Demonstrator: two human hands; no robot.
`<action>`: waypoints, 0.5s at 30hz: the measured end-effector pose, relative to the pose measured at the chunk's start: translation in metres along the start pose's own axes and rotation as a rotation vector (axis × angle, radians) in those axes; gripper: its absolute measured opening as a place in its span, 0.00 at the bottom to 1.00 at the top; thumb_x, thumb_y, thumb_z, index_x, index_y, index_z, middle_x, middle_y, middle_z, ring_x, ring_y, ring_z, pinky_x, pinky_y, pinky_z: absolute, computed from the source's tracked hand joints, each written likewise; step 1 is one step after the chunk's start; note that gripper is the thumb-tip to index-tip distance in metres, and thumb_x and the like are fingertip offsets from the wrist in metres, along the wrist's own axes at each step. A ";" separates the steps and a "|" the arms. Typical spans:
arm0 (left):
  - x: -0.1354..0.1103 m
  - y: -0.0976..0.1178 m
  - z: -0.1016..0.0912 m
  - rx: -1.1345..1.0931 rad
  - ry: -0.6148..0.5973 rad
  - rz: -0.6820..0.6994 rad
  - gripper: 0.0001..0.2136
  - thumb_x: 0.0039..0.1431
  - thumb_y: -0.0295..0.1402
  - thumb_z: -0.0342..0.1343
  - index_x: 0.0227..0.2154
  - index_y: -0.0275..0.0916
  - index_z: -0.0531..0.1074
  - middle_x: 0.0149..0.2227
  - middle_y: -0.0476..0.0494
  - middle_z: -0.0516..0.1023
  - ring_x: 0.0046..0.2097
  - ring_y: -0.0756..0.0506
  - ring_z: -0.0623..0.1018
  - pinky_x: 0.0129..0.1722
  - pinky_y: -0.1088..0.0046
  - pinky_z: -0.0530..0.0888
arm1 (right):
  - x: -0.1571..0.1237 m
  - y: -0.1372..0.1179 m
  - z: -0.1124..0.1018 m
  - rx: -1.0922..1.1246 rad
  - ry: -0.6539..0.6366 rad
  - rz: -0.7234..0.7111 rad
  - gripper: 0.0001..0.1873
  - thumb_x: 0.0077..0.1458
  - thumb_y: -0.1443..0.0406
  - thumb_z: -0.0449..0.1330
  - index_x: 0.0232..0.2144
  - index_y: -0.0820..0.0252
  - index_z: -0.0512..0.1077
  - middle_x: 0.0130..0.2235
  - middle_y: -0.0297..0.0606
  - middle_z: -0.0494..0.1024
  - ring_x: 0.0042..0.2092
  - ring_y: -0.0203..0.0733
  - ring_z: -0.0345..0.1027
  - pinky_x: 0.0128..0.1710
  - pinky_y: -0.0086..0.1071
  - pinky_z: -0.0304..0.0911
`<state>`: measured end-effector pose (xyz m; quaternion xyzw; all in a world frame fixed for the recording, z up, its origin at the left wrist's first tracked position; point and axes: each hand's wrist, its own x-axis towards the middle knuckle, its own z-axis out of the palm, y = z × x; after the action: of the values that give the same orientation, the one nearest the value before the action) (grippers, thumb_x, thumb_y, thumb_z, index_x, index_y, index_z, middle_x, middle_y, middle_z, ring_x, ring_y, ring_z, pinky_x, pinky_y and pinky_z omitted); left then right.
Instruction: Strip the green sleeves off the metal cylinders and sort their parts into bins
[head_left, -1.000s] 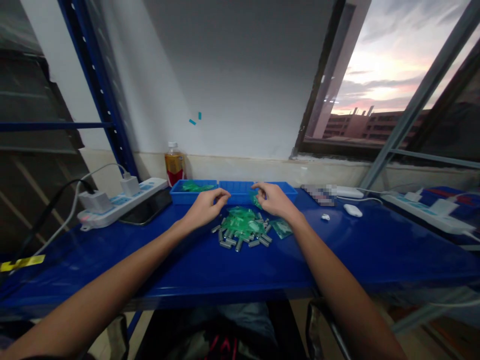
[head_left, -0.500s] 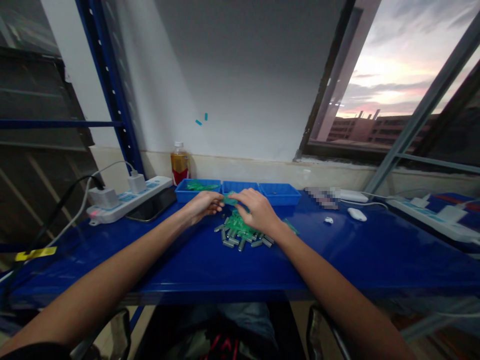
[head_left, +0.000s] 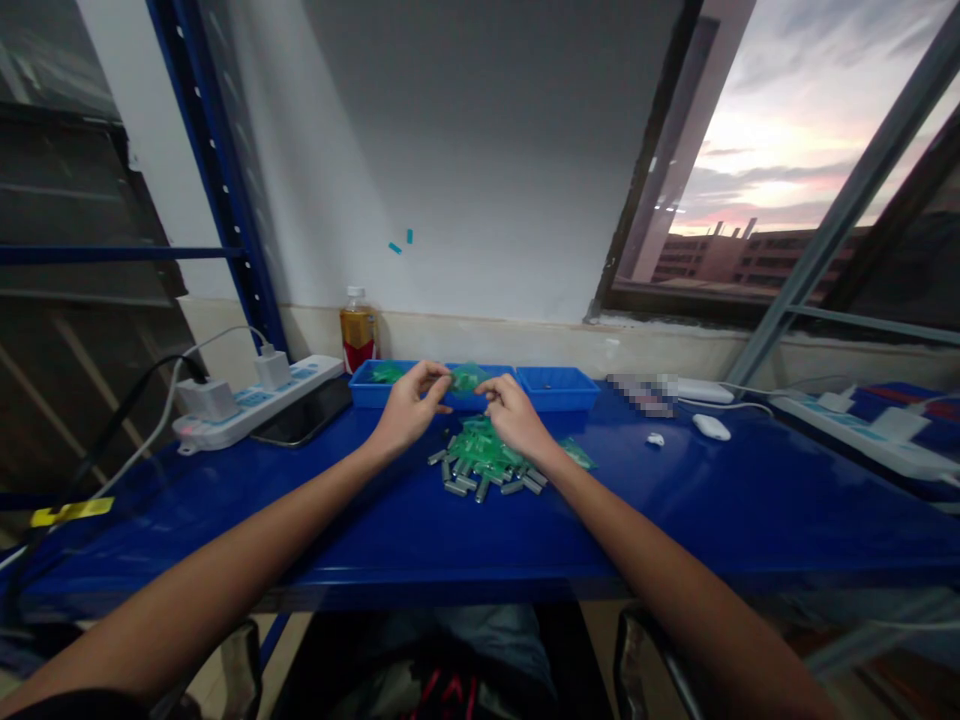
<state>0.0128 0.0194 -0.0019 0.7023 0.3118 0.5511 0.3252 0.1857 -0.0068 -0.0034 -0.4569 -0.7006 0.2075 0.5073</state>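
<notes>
The person's left hand [head_left: 411, 410] pinches the left side of a small green bag [head_left: 466, 378] between thumb and fingers, and the right hand [head_left: 516, 415] pinches its right side. The bag is held up toward the worktop's rear edge, in front of the middle blue tray [head_left: 491, 371]. Its span between the hands runs left to right, roughly parallel to the worktop's front edge; which end opens is too small to tell. Below lies a heap of green bags [head_left: 480, 445] mixed with metal cylinders [head_left: 512, 487]; one cylinder at the heap's near side points toward the front edge, others lie slantwise.

The worktop [head_left: 375, 535] is glossy blue. A phone [head_left: 304, 412] and a power strip [head_left: 217, 425] lie toward its left end, a white case [head_left: 711, 427] right of the heap. An amber bottle [head_left: 358, 333] stands at the rear edge against a pale wall [head_left: 487, 200]; at right, a window [head_left: 750, 170] shows a cloudy sky.
</notes>
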 end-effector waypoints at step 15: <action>0.000 -0.002 0.001 0.246 -0.239 -0.110 0.25 0.60 0.51 0.40 0.28 0.36 0.74 0.24 0.45 0.69 0.27 0.47 0.70 0.29 0.70 0.66 | -0.006 0.003 0.002 -0.334 -0.020 -0.358 0.16 0.56 0.69 0.50 0.44 0.59 0.72 0.40 0.43 0.71 0.43 0.42 0.65 0.45 0.35 0.61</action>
<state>0.0136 0.0207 -0.0037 0.7792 0.3740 0.4029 0.3010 0.1855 -0.0103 -0.0099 -0.4009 -0.7999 0.0004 0.4465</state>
